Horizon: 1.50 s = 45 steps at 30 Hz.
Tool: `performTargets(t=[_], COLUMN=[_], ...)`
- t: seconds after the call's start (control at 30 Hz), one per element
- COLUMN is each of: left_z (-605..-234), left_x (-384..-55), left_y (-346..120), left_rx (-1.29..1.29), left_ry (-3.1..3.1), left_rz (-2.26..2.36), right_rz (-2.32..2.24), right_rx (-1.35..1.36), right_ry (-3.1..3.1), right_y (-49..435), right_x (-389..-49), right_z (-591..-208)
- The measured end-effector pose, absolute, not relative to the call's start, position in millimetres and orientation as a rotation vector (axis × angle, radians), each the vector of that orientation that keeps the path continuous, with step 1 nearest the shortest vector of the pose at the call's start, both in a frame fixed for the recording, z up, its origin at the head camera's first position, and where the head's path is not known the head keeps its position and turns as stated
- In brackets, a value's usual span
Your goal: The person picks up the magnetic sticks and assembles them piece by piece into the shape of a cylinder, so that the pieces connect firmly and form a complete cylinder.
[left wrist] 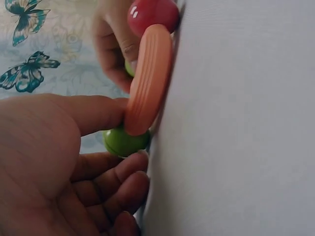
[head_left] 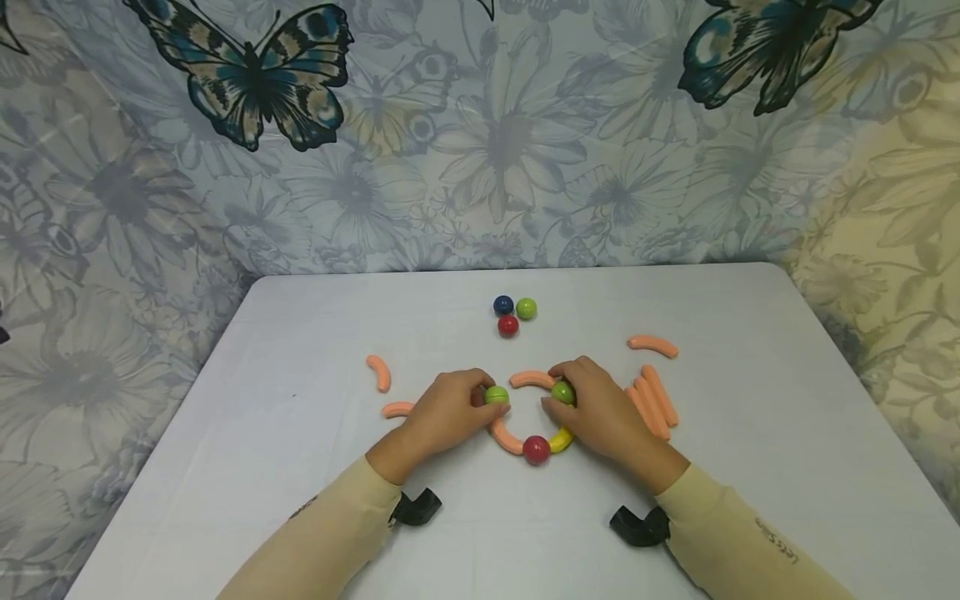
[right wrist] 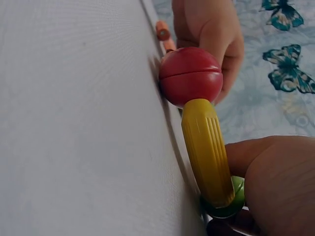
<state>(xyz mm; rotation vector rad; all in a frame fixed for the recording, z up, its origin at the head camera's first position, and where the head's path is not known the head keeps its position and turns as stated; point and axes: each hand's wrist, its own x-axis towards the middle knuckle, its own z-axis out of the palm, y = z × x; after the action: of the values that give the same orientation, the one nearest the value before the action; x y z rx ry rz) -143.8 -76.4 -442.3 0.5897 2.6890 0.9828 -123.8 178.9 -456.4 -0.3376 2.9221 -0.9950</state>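
Two hands at work, head view first. What's in them?

— My left hand (head_left: pixel 448 410) pinches the left green ball (head_left: pixel 496 395) between thumb and fingers; my right hand (head_left: pixel 606 415) grips the right green ball (head_left: pixel 562 392) likewise. Between them, low on the white table (head_left: pixel 300 517): lower orange arc (head_left: pixel 506 437), red ball (head_left: pixel 536 450), yellow arc (head_left: pixel 561 440), set as a rounded bottom. Upper orange arc (head_left: pixel 532 379) spans the far side, right end at my right-hand ball; left end just beside the other, contact uncertain.

Why hold both sides?

— My reading: to steady the joints while the curve is brought round. Dark blue ball (head_left: pixel 503 305), lime ball (head_left: pixel 527 308) and second red ball (head_left: pixel 507 325) cluster farther off; bundled orange pieces (head_left: pixel 656 402) lie to the right. Probably parked there within reach, clear of my fingers.

Left wrist view?

— Thumb above the green ball, by the lower orange arc's end; fingertips below. Arc ribbed lengthwise, matte, plastic-looking. Its other end meets the red ball, glossy, with bright highlights.

And the right wrist?

— Yellow arc: fluted, gently bent, narrower at the ends, butted against the red ball. A seam circles that ball. Green ball at the lower end, partly behind my thumb. No clasp visible; magnets, I'd guess.
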Motion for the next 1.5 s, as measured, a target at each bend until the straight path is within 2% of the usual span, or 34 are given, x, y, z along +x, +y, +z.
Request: performTargets(t=[0.33, 1.1, 1.5], left_z=[-445, -446, -445], left_x=[-144, -141, -145], left_y=[-71, -68, -76], left_rx=[0.720, 0.690, 0.626], left_ry=[2.718, 2.681, 2.716], left_rz=[0.976, 1.055, 1.069], right_rz=[-0.978, -1.099, -1.310], right_rx=[-0.441, -0.246, -0.309], right_ry=[2.933, 2.960, 2.799], right_y=[178, 166, 180], right_x=[-123, -122, -125], right_z=[-458, -458, -455])
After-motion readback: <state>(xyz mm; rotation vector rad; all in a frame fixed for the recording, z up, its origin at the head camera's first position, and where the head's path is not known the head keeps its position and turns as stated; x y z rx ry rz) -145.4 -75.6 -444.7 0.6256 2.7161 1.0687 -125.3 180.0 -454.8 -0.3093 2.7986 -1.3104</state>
